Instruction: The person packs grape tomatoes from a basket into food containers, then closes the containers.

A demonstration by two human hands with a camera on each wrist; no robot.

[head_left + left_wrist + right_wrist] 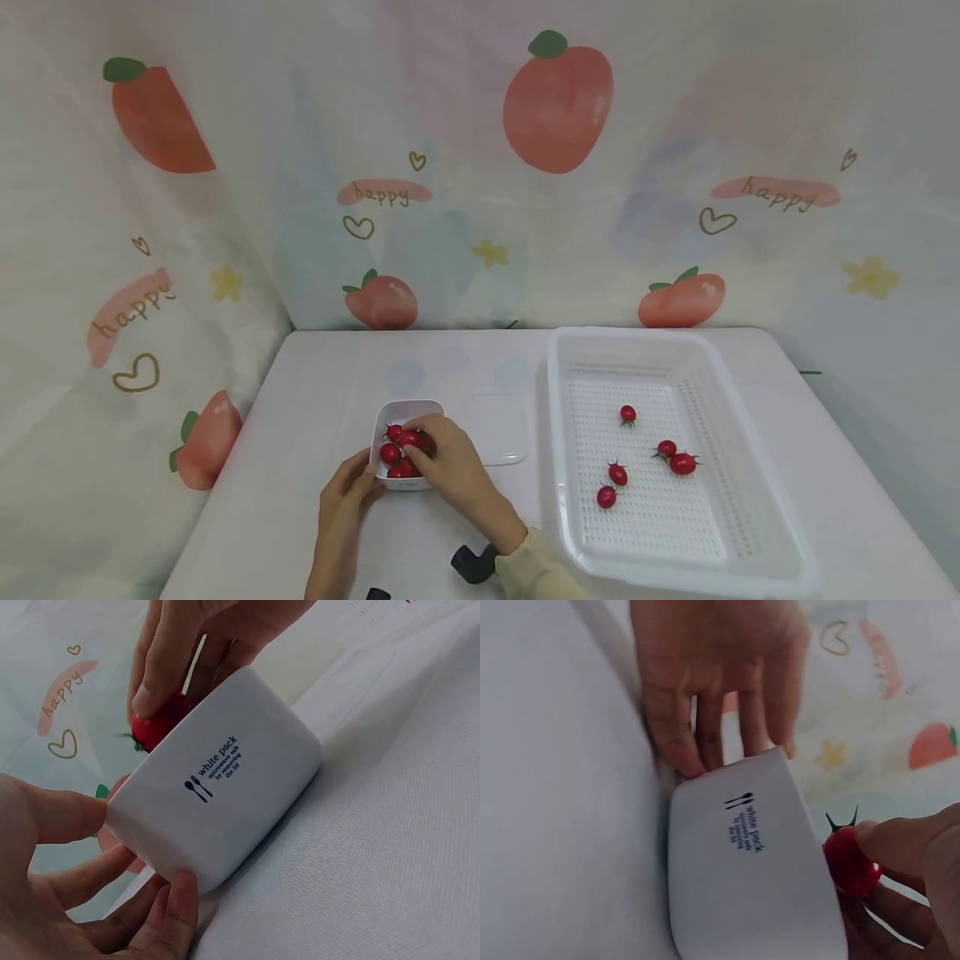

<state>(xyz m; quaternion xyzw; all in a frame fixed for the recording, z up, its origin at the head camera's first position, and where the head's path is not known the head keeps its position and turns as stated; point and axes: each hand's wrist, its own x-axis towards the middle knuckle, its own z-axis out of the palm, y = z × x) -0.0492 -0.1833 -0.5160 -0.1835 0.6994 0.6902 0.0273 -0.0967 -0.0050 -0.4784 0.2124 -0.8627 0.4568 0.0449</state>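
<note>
while gripping the white box (244, 806) at one corner with the left hand (347, 490), pinching a red tomato (851, 862) in the right hand (459, 468) at the rim, perhaps touching the tomatoes (389, 453) inside; too hidden to tell. working beside a clear lid (493, 432), left of a white basket (660, 527) bearing five more.

Beyond the grip, a pale cloth wall (465, 108) is rising behind the far edge of a white-covered table (247, 500), which is spreading beneath and around the grip. Above and right of the grip, a large printed fruit (558, 108) is showing; a "happy" banner (385, 192) and a yellow flower (491, 253) are sitting lower. To the grip's left, a side wall (45, 250) is meeting the back one, carrying similar prints (206, 442). Soft, muted light is falling around the grip.
</note>
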